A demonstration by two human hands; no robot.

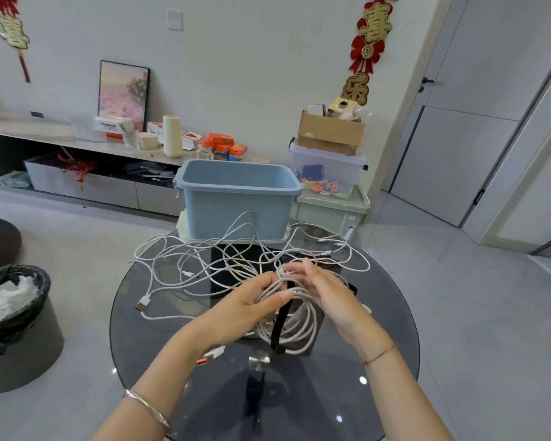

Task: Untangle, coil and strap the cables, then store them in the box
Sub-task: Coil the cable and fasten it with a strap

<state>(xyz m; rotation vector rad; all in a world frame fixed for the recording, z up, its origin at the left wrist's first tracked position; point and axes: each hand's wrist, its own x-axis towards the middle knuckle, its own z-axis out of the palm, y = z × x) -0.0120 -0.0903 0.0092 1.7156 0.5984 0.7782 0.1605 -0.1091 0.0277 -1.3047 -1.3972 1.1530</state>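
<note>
From where I stand, the left hand (252,302) has its fingers curled round a coil of white cable (303,332), holding it over the middle of the round dark glass tabletop (379,345), a little toward the near edge. A black strap (282,323) hangs down through the coil. The right hand (328,294) is at the coil's upper right with its fingers reaching in to the strands. They are blurred, and I cannot tell whether they pinch anything. Beyond the hands the loose white cables (204,259) sprawl in a tangle over the far half, with loops running close to the left and right edges. A red-tipped white plug (143,303) lies near the left edge. The open blue plastic box (236,211) stands on a pale tray (185,232) at the far edge, and cable loops lean on its front wall. Pale grey floor (477,313) runs round the table. A dark round bin with a black liner (16,316) stands well off the left edge.
</note>
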